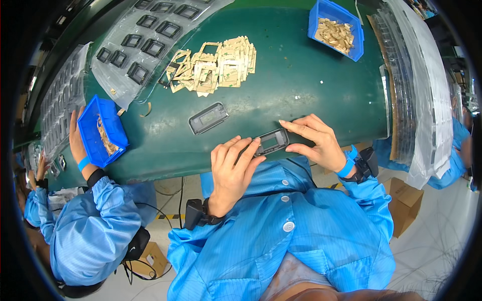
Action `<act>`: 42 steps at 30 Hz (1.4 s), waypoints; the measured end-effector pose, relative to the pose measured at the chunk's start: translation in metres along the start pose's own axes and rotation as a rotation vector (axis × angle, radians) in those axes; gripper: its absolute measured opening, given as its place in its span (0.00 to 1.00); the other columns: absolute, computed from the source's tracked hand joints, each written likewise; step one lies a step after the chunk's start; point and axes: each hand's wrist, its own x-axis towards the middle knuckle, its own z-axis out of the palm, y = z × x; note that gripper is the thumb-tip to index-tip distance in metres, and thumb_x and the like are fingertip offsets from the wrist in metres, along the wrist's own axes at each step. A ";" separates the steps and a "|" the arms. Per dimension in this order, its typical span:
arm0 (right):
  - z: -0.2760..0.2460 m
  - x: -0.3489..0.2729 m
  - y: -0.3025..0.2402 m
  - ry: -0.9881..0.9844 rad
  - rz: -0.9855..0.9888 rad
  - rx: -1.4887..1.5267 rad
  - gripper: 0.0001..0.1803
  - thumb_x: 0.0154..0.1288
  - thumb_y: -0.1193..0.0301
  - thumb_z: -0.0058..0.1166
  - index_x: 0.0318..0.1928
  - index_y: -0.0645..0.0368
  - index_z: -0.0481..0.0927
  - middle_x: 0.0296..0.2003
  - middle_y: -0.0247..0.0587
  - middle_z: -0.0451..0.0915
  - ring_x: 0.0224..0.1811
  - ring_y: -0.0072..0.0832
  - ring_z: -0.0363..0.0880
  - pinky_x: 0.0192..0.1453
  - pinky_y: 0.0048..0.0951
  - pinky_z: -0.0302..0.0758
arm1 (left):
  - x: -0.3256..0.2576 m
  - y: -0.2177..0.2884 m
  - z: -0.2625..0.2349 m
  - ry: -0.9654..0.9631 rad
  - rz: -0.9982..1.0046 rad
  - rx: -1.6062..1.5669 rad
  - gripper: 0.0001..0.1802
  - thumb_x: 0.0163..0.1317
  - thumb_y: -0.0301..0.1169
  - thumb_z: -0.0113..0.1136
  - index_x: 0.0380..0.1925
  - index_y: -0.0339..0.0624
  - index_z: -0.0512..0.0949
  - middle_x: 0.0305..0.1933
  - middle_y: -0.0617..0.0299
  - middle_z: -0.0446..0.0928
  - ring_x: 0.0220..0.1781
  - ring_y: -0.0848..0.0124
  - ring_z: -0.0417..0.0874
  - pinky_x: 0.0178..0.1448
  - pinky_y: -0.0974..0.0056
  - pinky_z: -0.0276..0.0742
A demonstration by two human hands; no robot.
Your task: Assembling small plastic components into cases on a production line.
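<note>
A dark grey rectangular plastic housing (271, 142) with a window in it is at the table's near edge, tilted slightly up to the right. My left hand (233, 164) grips its left end, fingertips lying over the rim. At its right end, my right hand (320, 142) has the thumb and fingers bent around the corner. A second grey housing (209, 118) lies on the green table just beyond my left hand, touched by neither hand. Farther off spreads a pile of cream-coloured frame-shaped adhesive pieces (221, 65).
Clear trays (131, 52) of black frames lie at the far left. Blue bins of cream scraps stand at the far right (362, 42) and left (95, 133); a co-worker's hand (77, 140) touches the left one. Stacked plastic trays (409, 80) line the table's right side.
</note>
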 end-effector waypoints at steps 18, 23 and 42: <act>0.002 0.009 0.000 -0.019 -0.004 -0.059 0.25 0.54 0.68 0.72 0.54 0.52 0.86 0.39 0.38 0.79 0.40 0.35 0.78 0.42 0.34 0.78 | 0.003 0.002 -0.004 0.005 -0.066 -0.093 0.12 0.47 0.30 0.77 0.34 0.49 0.87 0.49 0.63 0.82 0.57 0.58 0.79 0.56 0.57 0.69; -0.001 0.014 0.001 -0.066 0.033 -0.026 0.23 0.54 0.67 0.72 0.53 0.53 0.87 0.37 0.38 0.80 0.39 0.35 0.79 0.42 0.33 0.78 | 0.002 0.000 -0.003 0.009 -0.059 -0.102 0.12 0.46 0.30 0.77 0.33 0.51 0.88 0.49 0.63 0.82 0.56 0.57 0.79 0.55 0.56 0.70; -0.007 0.023 0.003 -0.165 0.059 -0.015 0.24 0.51 0.67 0.73 0.52 0.51 0.88 0.38 0.38 0.81 0.41 0.37 0.79 0.43 0.36 0.77 | 0.012 -0.005 -0.010 -0.132 -0.002 -0.074 0.15 0.49 0.32 0.75 0.39 0.62 0.89 0.49 0.64 0.78 0.54 0.58 0.74 0.53 0.56 0.67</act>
